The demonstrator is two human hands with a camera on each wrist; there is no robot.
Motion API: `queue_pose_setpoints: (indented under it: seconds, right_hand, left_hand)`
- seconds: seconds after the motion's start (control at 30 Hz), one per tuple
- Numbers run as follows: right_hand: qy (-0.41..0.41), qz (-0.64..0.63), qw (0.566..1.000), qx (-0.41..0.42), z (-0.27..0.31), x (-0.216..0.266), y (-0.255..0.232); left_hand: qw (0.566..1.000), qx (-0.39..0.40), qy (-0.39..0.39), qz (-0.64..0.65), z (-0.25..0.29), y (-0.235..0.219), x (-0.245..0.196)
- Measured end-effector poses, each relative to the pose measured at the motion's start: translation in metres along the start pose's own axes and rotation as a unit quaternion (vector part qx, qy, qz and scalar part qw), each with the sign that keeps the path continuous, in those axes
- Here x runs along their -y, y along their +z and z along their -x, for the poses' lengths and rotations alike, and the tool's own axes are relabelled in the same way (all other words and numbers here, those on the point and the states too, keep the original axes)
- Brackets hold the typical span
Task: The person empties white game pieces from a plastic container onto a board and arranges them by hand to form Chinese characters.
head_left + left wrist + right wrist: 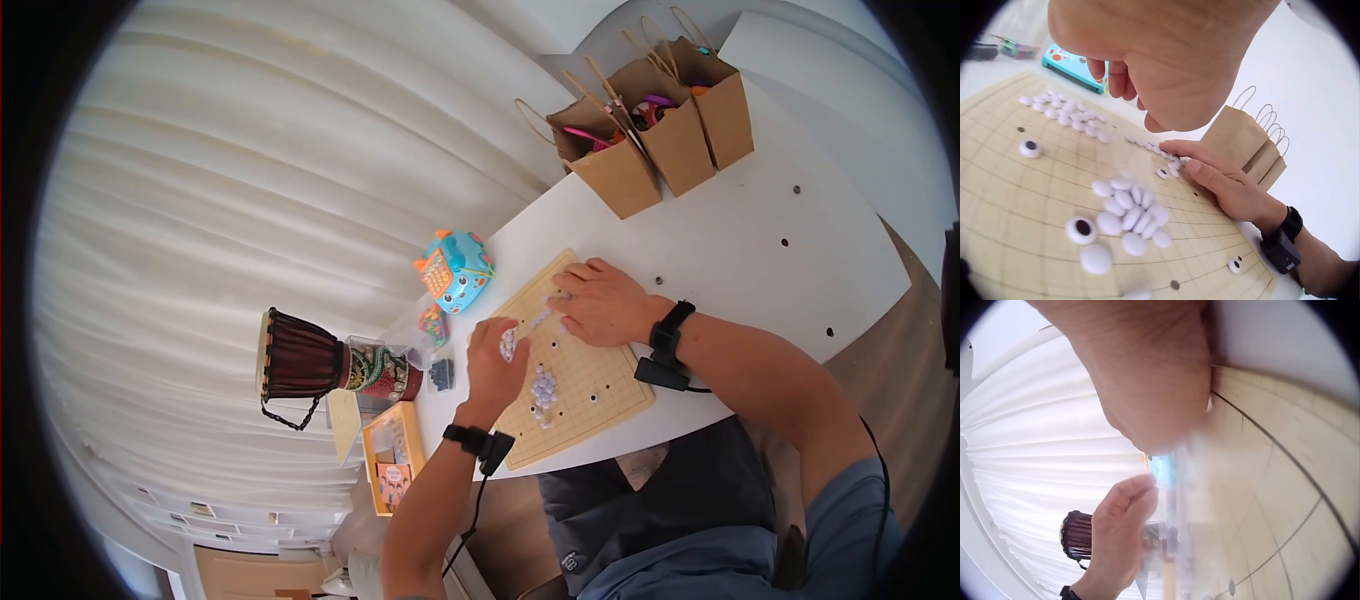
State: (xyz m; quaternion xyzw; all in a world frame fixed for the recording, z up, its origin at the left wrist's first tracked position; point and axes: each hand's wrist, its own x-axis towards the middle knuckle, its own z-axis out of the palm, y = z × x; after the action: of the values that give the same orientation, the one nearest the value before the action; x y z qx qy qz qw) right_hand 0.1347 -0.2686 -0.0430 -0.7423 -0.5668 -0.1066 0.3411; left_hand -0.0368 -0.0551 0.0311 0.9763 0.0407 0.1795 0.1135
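Observation:
A pale wooden grid board (622,372) lies on the white table. My left hand (494,365) is over its far left part, fingers loosely bent, beside a patch of small white Go stones (1069,115). Nothing shows between its fingers in the left wrist view. My right hand (603,303) rests low at the board's far right, its fingers spread and fingertips at a line of white stones (1147,145). A heap of white stones (543,389) sits between the hands and the near edge. Several white pieces with a black spot (1080,229) lie scattered around.
Beyond the board stands a blue and orange toy (460,272). Three paper bags (672,135) with handles stand at the back right. To the left are a drum (302,353), a small dark box (441,374) and a wooden tray (368,462).

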Motion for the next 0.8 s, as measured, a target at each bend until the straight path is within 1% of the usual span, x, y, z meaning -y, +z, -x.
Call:
queue_pose_setpoints:
  seconds: [0.13, 0.2, 0.23, 0.3, 0.43, 0.5, 0.6, 0.8]
  right_hand:
    - [0.013, 0.005, 1.0, -0.018, -0.001, -0.002, 0.003]
    - [0.007, 0.021, 0.998, -0.053, -0.001, -0.004, 0.003]
    - [0.008, 0.022, 0.998, -0.053, 0.0, -0.004, 0.002]
    - [0.011, 0.03, 0.998, -0.05, -0.002, -0.005, -0.001]
    - [0.02, 0.026, 0.999, -0.04, -0.003, -0.004, -0.005]
    - [0.028, 0.049, 0.997, -0.051, -0.004, -0.005, -0.005]
    - [0.026, 0.044, 0.997, -0.061, -0.002, -0.006, -0.005]
    - [0.027, 0.045, 0.997, -0.064, -0.002, -0.007, -0.005]
  left_hand:
    - [1.0, 0.018, 0.008, 0.008, -0.019, 0.019, -0.011]
    - [0.999, 0.037, 0.006, 0.003, -0.023, 0.027, -0.014]
    - [0.999, 0.038, 0.007, 0.004, -0.024, 0.03, -0.015]
    - [0.998, 0.04, 0.016, -0.037, -0.022, 0.035, -0.017]
    - [0.998, 0.04, 0.016, -0.041, -0.019, 0.042, -0.018]
    - [0.998, 0.05, 0.01, -0.032, -0.019, 0.045, -0.021]
    - [0.999, 0.051, 0.007, -0.016, -0.018, 0.047, -0.028]
    - [0.998, 0.059, -0.003, -0.032, -0.018, 0.042, -0.039]
